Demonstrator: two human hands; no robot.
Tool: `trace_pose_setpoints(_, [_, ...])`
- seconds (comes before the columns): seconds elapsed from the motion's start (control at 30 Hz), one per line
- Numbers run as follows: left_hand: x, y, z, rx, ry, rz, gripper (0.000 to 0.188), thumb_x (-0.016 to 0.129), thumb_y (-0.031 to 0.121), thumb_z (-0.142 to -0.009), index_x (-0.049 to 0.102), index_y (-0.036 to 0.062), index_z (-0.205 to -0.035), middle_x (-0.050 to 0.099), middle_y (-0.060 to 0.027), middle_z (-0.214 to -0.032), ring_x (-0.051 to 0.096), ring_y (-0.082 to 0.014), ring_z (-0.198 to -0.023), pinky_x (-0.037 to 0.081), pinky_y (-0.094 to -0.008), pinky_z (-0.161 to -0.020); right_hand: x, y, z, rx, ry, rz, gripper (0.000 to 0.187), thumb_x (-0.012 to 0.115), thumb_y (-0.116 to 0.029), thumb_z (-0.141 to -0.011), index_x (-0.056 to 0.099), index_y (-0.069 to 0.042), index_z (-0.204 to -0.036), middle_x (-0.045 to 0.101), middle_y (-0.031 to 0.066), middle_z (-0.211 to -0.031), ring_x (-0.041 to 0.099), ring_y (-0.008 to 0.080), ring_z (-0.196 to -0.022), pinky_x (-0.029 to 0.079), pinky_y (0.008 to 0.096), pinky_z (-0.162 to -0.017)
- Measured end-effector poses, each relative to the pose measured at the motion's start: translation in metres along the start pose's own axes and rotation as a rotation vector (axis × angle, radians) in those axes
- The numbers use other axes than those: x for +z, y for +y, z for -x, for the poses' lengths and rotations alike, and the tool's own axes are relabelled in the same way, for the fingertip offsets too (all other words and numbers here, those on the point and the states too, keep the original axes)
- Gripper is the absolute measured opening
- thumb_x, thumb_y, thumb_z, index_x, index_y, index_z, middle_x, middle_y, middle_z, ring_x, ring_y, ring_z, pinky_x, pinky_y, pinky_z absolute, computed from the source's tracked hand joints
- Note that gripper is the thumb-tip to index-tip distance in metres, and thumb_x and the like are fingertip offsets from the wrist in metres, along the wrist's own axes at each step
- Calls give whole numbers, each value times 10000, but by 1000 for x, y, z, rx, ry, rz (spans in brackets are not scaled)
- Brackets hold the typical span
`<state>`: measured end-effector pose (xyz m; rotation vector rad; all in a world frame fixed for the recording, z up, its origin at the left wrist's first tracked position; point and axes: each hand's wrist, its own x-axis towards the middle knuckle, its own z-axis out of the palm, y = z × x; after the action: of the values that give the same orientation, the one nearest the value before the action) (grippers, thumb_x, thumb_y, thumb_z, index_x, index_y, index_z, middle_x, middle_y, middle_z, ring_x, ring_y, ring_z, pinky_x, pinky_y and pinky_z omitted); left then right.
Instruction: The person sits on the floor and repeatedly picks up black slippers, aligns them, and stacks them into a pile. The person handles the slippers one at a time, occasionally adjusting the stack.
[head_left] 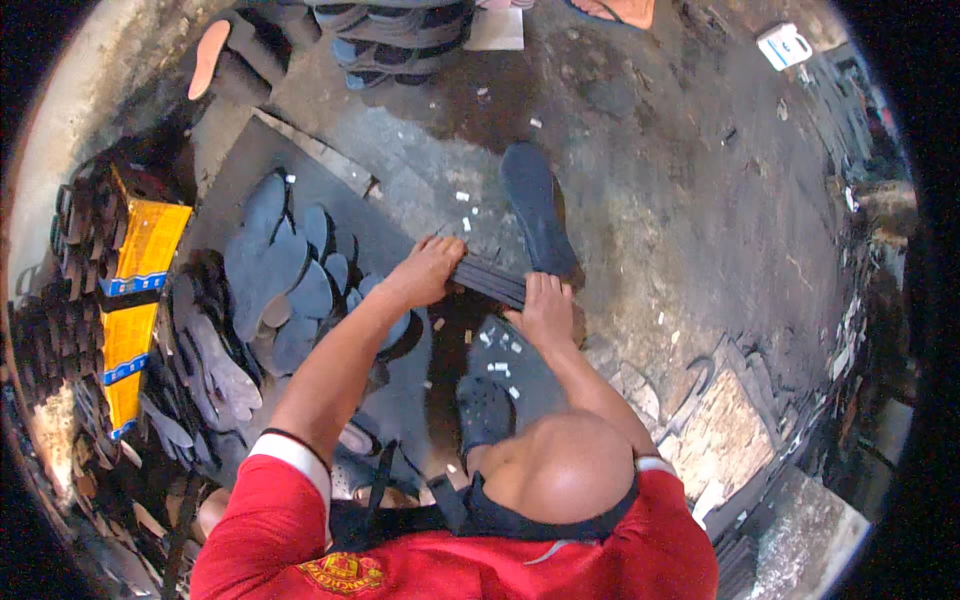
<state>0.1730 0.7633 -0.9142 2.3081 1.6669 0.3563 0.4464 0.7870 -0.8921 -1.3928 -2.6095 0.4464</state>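
Note:
Between my two hands is a short stack of thin black shoe soles (489, 281), seen edge-on and slightly tilted. My left hand (430, 271) is closed round its left end, and my right hand (547, 308) grips the right end. Just beyond the right hand, a neat stack of dark soles (536, 205) stands on the floor. To the left of my left forearm, many loose grey-black soles (272, 265) lie in an overlapping heap on a dark sheet (250, 150). My fingers partly hide the ends of the held stack.
Tall piles of soles (395, 45) stand at the far side. Bundled soles and a yellow-and-blue package (150, 240) line the left. A white jug (783, 47) is at the far right. Scrap sheets (725, 415) lie at the near right; small white bits (497, 367) dot the floor.

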Motion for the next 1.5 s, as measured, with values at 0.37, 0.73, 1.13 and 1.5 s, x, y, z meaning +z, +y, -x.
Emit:
trace_pose_setpoints(0.37, [-88, 61, -24, 89, -105, 431, 577, 901, 222, -685, 580, 68, -1139, 590, -127, -1138, 548, -373, -1152, 419, -482, -1028, -11, 9, 33, 94, 118, -236, 698, 881, -425, -729, 556, -37, -1210, 622, 142, -1133, 582, 358, -1081, 437, 483, -940])
trace_pose_setpoints(0.73, [-73, 107, -40, 131, -150, 56, 636, 745, 215, -847, 502, 10, -1398, 606, -186, -1298, 549, -339, -1282, 356, -492, -1137, -72, -7, -22, -83, -118, 27, 596, 821, -387, -756, 609, -28, -1181, 636, 157, -1130, 582, 315, -1135, 427, 460, -971])
trace_pose_setpoints(1.13, [36, -6, -88, -1147, 236, 1519, 684, 771, 310, -919, 508, -47, -1440, 669, -166, -1265, 663, -282, -1088, 520, -421, -935, -1, 84, -128, 507, -170, -425, 689, 533, -526, -1017, 552, 68, -1366, 543, 343, -1351, 497, 462, -1312, 386, 473, -1118])
trace_pose_setpoints(1.5, [57, 43, -145, -985, 265, 636, 524, 719, 437, -902, 714, -29, -1144, 654, -292, -1242, 644, -408, -1118, 489, -489, -959, 28, 98, -136, 577, 0, -243, 643, 473, -498, -1053, 646, 116, -1136, 630, 375, -1146, 595, 513, -1127, 459, 527, -989])
